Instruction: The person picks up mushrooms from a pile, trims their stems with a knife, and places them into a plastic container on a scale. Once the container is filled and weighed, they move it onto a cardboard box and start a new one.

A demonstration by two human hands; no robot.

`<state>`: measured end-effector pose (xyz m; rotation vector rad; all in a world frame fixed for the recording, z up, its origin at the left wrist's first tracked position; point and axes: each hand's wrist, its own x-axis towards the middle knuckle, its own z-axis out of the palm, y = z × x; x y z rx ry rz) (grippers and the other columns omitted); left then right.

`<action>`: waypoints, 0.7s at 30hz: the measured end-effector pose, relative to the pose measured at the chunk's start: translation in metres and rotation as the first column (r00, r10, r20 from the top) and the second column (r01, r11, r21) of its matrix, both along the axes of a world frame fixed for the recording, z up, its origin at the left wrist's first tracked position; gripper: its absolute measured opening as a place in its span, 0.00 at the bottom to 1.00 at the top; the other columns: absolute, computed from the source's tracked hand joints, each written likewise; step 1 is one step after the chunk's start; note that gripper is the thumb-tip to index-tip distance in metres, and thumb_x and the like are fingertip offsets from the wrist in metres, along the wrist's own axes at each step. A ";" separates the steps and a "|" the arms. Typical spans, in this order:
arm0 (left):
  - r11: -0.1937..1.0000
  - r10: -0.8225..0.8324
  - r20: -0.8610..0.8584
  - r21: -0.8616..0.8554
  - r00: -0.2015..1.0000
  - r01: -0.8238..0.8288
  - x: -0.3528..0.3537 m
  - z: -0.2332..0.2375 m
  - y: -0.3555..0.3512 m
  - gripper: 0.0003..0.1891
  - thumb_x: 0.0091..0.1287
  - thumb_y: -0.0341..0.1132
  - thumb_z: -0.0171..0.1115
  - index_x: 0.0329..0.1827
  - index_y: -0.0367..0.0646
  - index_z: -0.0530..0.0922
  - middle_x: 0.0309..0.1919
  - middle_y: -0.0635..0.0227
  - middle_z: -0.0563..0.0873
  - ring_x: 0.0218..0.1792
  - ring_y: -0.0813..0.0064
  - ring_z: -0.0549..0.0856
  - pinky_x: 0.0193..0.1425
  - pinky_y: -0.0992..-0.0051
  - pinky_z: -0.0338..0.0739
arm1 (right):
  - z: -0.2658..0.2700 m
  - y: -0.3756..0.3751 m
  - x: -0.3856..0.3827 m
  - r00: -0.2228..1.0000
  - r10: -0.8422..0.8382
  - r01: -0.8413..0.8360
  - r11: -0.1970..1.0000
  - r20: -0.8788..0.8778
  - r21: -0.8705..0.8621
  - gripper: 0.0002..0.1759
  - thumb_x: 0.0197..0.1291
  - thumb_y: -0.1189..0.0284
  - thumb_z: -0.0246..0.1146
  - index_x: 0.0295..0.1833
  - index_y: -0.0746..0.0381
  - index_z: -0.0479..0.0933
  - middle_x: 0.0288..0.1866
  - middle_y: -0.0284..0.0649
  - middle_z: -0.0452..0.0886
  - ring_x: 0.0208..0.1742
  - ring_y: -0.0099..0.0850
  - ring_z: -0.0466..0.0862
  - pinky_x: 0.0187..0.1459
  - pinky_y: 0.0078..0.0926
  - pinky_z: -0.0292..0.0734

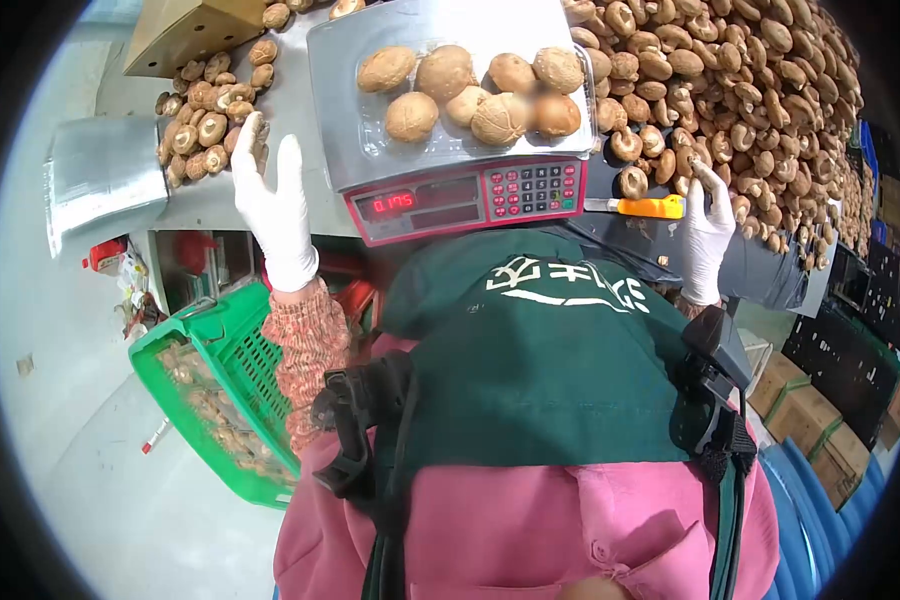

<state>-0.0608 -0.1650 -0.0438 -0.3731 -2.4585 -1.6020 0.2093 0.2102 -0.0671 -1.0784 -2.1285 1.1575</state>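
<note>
My left hand (278,205), in a white glove, is raised left of the scale with thumb and fingers apart and nothing in it. My right hand (708,235), also gloved, is at the near edge of the big mushroom pile (740,90), its thumb and fingers apart and the fingertips near the mushrooms. Between my hands stands a red digital scale (420,232) with a metal top, its display showing about 0.175. A clear plastic tray (378,140) lies on it with several brown shiitake mushrooms (445,72) inside. A knife with an orange handle (653,207) lies beside my right hand.
Loose mushrooms (208,128) and a cardboard box (185,35) are at the back left. A stack of clear trays (105,180) stands at the table's left edge. Below is a green basket (235,490) of packed mushrooms. Cartons (805,415) stand at the lower right.
</note>
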 end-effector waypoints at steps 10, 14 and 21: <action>0.976 -0.009 0.071 -0.218 0.997 0.024 0.016 -0.001 0.017 0.24 0.72 0.29 0.64 0.70 0.33 0.74 0.67 0.52 0.79 0.67 0.62 0.78 0.75 0.63 0.68 | -0.022 0.038 0.025 0.992 0.046 -0.091 0.906 0.119 0.413 0.09 0.62 0.74 0.68 0.48 0.61 0.84 0.42 0.42 0.87 0.44 0.40 0.85 0.48 0.35 0.80; 0.957 -0.050 0.069 -0.283 0.996 0.067 0.022 -0.001 0.021 0.25 0.73 0.29 0.63 0.73 0.35 0.72 0.69 0.53 0.78 0.70 0.62 0.76 0.78 0.63 0.65 | -0.031 0.037 0.015 0.966 0.091 -0.200 0.857 0.242 0.476 0.10 0.59 0.75 0.67 0.47 0.56 0.84 0.39 0.38 0.85 0.42 0.39 0.84 0.44 0.36 0.76; 0.947 -0.054 0.068 -0.312 0.996 0.073 0.026 0.002 0.023 0.25 0.74 0.28 0.61 0.74 0.37 0.71 0.71 0.55 0.77 0.71 0.64 0.75 0.78 0.63 0.64 | -0.037 0.018 0.000 0.958 0.177 -0.253 0.894 0.227 0.370 0.07 0.62 0.72 0.66 0.46 0.56 0.83 0.40 0.38 0.83 0.38 0.38 0.85 0.42 0.34 0.81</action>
